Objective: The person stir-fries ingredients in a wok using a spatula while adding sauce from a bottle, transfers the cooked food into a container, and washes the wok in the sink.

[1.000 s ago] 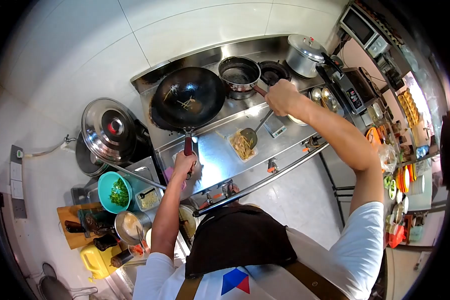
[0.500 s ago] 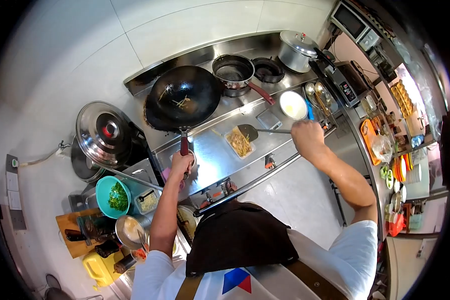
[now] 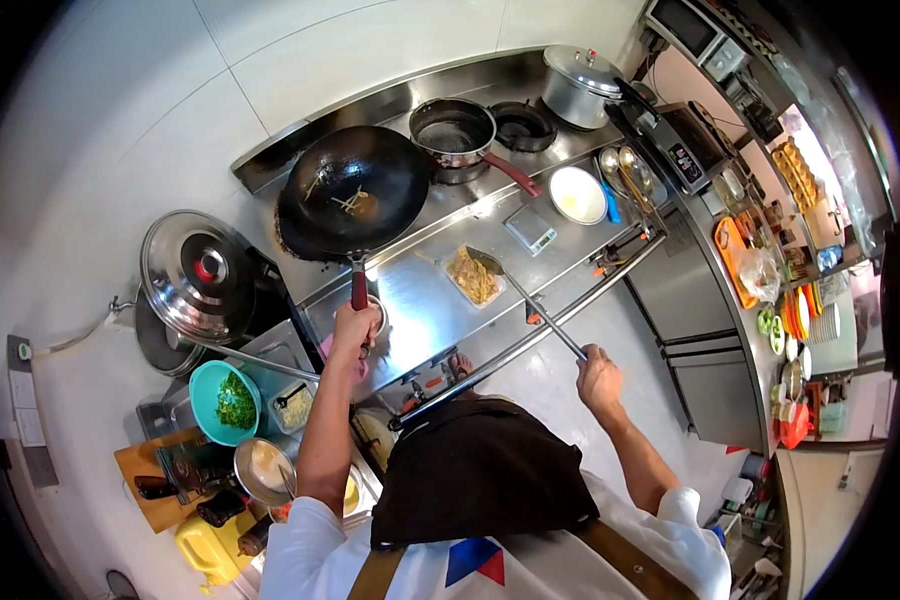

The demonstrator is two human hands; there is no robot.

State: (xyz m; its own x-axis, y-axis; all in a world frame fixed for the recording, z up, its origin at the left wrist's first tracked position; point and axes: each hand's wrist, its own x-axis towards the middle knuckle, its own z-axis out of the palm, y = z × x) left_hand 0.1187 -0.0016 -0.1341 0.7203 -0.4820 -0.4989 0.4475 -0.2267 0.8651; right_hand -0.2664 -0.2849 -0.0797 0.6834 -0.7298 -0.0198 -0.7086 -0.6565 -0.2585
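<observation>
My left hand (image 3: 356, 332) is wrapped round the dark red handle of a black wok (image 3: 370, 165), which holds a few pale strips of food. In my right hand (image 3: 599, 378) is the end of a long-handled wok spatula (image 3: 540, 310). Its dark blade lies over the upper right rim of a clear plastic tub (image 3: 475, 285) filled with yellowish-brown shredded food. The tub stands on the steel counter (image 3: 395, 290). Behind my left hand, a small round container is partly hidden.
Right of the wok are a saucepan (image 3: 452, 130), a pressure cooker (image 3: 580, 88), a small scale (image 3: 530, 232) and a white bowl (image 3: 577, 195). A steel rail (image 3: 510, 355) runs along the front. At left are a large lid (image 3: 185, 270) and a turquoise bowl (image 3: 205, 400) with greens.
My right hand has come down and nearer my body, so the spatula now slants steeply. Its blade stays at the tub. My left hand keeps its grip on the wok; the view has shifted slightly.
</observation>
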